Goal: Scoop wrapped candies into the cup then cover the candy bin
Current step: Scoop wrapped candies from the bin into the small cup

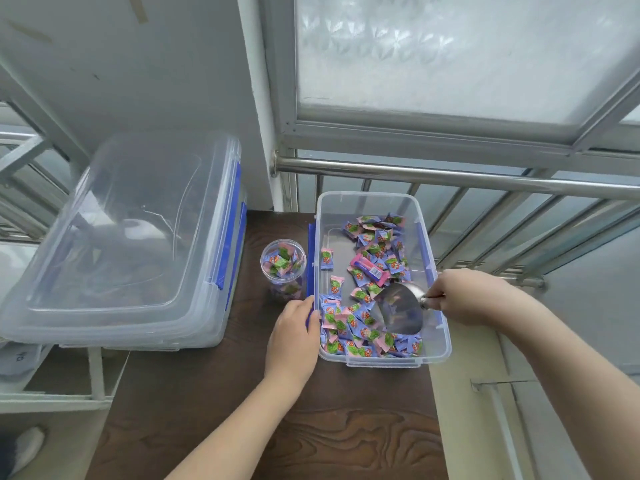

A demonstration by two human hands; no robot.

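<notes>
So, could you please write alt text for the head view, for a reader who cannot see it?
A person's right hand dips a shiny metal scoop into a clear plastic bin of blue-and-pink wrapped candies while the left hand steadies its side. A clear round cup, nearly full of candies, stands left of it on the dark wooden table.

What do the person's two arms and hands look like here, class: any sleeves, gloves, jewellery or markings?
Both forearms are bare up to the picture's lower edge, with no sleeves in view. The left hand and the right hand wear no gloves. No rings, watch, bracelet or markings show on either.
</notes>
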